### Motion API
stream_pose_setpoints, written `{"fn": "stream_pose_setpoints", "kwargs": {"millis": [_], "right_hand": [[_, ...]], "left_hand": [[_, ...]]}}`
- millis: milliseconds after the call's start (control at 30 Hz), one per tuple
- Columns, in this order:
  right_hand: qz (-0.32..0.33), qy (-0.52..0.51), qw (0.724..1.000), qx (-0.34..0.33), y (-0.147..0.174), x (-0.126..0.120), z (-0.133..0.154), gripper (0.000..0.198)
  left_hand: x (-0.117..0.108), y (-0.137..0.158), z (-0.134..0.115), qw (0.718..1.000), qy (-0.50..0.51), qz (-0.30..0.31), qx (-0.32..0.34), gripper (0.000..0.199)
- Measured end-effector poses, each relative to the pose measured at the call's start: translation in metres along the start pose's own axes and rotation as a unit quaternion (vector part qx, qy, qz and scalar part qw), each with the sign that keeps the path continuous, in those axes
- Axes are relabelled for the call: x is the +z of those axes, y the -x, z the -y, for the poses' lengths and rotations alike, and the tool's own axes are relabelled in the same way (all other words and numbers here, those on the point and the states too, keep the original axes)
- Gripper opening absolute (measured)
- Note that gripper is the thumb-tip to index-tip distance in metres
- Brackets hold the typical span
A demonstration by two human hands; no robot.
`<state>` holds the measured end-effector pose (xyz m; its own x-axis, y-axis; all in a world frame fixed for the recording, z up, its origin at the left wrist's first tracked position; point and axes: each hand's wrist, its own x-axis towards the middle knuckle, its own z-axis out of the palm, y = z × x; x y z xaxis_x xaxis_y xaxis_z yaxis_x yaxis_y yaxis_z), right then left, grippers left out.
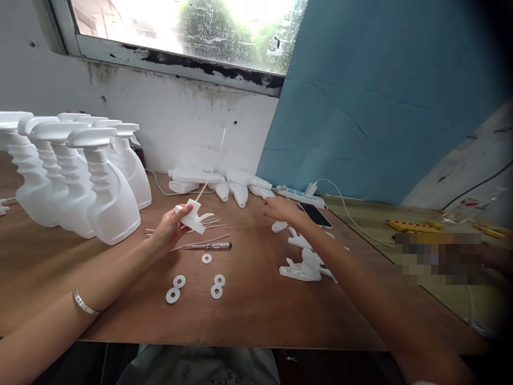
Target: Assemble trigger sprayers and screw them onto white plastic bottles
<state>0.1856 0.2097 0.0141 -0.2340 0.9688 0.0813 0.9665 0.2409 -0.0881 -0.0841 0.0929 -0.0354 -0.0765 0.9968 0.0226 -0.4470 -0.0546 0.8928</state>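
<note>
My left hand (170,227) is closed around a white trigger spray head (193,216). A thin white dip tube (212,171) sticks up from it, slanting toward the wall. My right hand (277,208) reaches to the back of the table, just in front of several empty white spray bottles (238,192) lying on their sides. Its fingers are partly bent and nothing shows in them; whether they touch a bottle I cannot tell. More trigger spray heads (300,270) lie in a loose pile under my right forearm. Loose dip tubes (206,223) lie beneath my left hand.
Several assembled spray bottles (112,198) stand upright at the left. A screwdriver (218,246) and several white washers (173,295) lie mid-table. Behind my right arm are a phone (316,215) and a power strip (300,195) with a white cable. Yellow items (412,226) lie farther right.
</note>
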Motion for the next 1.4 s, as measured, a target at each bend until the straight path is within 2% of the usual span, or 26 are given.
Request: {"fn": "stream_pose_setpoints", "kwargs": {"millis": [100,233,433,567,733,867,1067,1200,1300,1400], "right_hand": [[0.003,-0.005,1.0,0.002,-0.041,0.008,0.021,0.025],[-0.013,0.02,1.0,0.013,-0.08,0.021,0.053,0.033],[-0.078,0.022,0.996,-0.046,-0.101,0.047,0.096,0.037],[-0.109,0.023,0.99,-0.086,-0.124,0.058,0.12,0.045],[-0.134,0.016,0.984,-0.119,-0.153,0.072,0.147,0.055],[-0.156,-0.003,0.981,-0.116,-0.154,0.079,0.161,0.036],[-0.2,-0.061,0.974,-0.09,-0.124,0.072,0.156,0.027],[-0.238,-0.139,0.961,-0.021,-0.103,0.057,0.132,0.035],[-0.27,-0.221,0.934,0.069,-0.094,0.042,0.109,0.048],[-0.304,-0.316,0.887,0.148,-0.092,0.028,0.088,0.054]], "left_hand": [[-0.004,-0.004,-0.001,0.999,0.047,-0.023,0.003,0.026],[-0.006,-0.006,-0.002,0.998,0.058,-0.025,0.012,0.024],[-0.01,-0.01,0.003,0.993,0.075,-0.09,-0.025,0.027],[-0.009,-0.01,0.003,0.989,0.091,-0.11,-0.033,0.022],[-0.01,-0.015,0.008,0.988,0.107,-0.108,-0.037,0.025],[-0.012,-0.018,0.011,0.988,0.103,-0.112,-0.029,0.026],[-0.021,-0.021,0.003,0.984,0.095,-0.147,-0.021,0.023],[-0.029,-0.026,-0.001,0.981,0.096,-0.169,-0.015,0.021],[-0.033,-0.03,-0.001,0.978,0.09,-0.187,-0.014,0.021],[-0.034,-0.031,0.0,0.977,0.082,-0.198,-0.01,0.021]]}}
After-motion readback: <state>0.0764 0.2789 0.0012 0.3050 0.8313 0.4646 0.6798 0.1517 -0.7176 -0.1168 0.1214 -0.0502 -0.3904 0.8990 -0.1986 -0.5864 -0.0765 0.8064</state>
